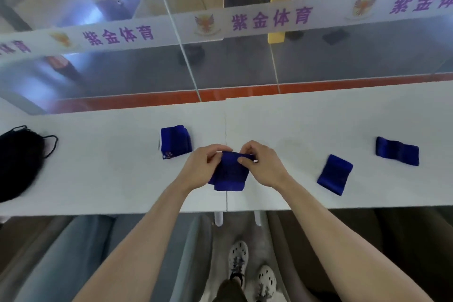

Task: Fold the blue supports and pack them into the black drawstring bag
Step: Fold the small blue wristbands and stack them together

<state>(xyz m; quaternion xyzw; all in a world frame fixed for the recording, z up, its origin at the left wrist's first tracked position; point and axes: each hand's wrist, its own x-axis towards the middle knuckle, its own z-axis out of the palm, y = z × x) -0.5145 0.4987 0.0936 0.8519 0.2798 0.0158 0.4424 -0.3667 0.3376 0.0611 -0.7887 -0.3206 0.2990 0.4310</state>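
At the middle of the surface [110, 179], the left hand [206, 164] and right hand [263, 164] each pinch the top edge of the held support [229, 176] between thumb and curled fingers. It hangs toward 6 o'clock, doubled over and dark blue with a knitted look; whether its lower edge touches the surface I cannot tell. By my reading the task is at an early-to-middle stage. A folded support [175, 141] sits just beside the left hand at 10 o'clock, thick and squared. A third support [334, 174] at 3 o'clock and a fourth support [397, 151] at 2 o'clock lie flatter, seemingly awaiting folding. The bag [17, 159] lies well apart at 9 o'clock, slumped with its cord loose. None of the four supports in view is packed yet.
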